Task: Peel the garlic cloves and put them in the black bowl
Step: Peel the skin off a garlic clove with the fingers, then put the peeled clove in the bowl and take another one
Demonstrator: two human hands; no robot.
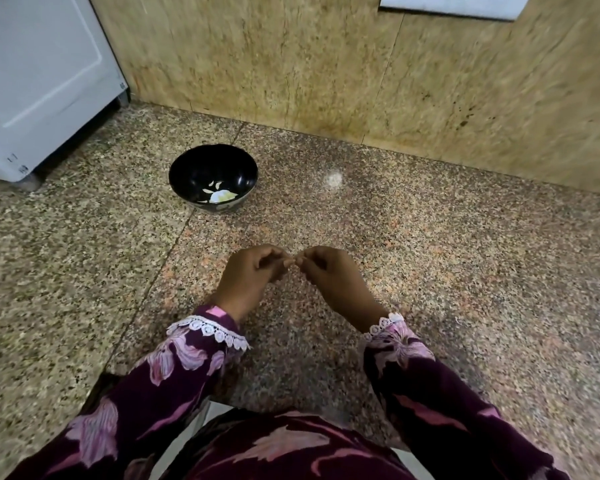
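The left hand [248,273] and the right hand [329,277] meet fingertip to fingertip above the speckled granite table [447,278], both with fingers curled inward in a narrow pinch. Something small and pale shows right at the point where the fingertips touch; it looks like a garlic clove [294,260], but it is almost wholly hidden by the fingers and too small to tell whether its skin is on or off. Which hand bears the clove more, I cannot tell; both pinch at it.

The black bowl [212,169] stands on the table well beyond the hands, farther from the person and a little to the left. It is upright, and in its bottom lie a few pale pieces, some curved like peeled cloves, one larger and whitish-green.

Both wrists come out of dark purple sleeves [174,372] with pink flower print and white lace cuffs.

The table is a polished stone surface of brown, grey and pinkish flecks, with thin seams running across it, one passing near the bowl. A small bright glare spot sits on the stone to the right of the bowl. Behind the table rises a wall of yellowish marbled stone slabs [326,64], with dark specks at the right. At the upper left stands a white appliance [39,81] on the table, its foot just visible. At the top right edge a white plate on the wall is cut off by the frame.
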